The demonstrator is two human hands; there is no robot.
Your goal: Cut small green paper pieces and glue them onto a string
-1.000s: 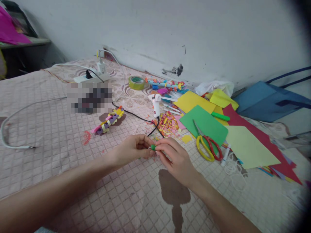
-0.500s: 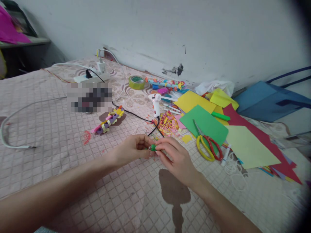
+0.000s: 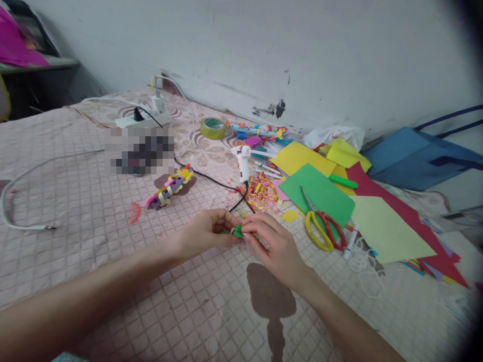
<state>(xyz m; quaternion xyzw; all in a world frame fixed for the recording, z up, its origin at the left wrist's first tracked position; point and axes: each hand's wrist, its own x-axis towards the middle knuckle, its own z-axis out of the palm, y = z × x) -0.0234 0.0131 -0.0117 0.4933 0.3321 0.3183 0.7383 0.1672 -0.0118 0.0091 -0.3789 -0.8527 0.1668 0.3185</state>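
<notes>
Between the fingertips of both hands is a small green craft piece [image 3: 237, 231], with a bit of white at its left side; most of it is covered by fingers. My left hand [image 3: 211, 229] pinches it from the left, and my right hand [image 3: 271, 244] pinches it from the right. Just beyond my hands stands a white glue gun [image 3: 242, 163] with a black cord. A purple and yellow decorated craft stick [image 3: 169, 188] lies to the left. Scissors [image 3: 320, 226] with yellow and red handles rest to the right, partly on a green sheet [image 3: 317, 193].
Coloured paper scraps [image 3: 260, 193] are heaped behind my hands. Yellow, red and pale sheets [image 3: 388, 226] spread rightward beside white string [image 3: 364, 266]. Tape [image 3: 213, 128] sits near the wall. A power strip [image 3: 126, 122] and cables lie at the back left.
The green piece has turned slightly between my fingertips and shows a little more of itself. Both hands stay in nearly the same place.
</notes>
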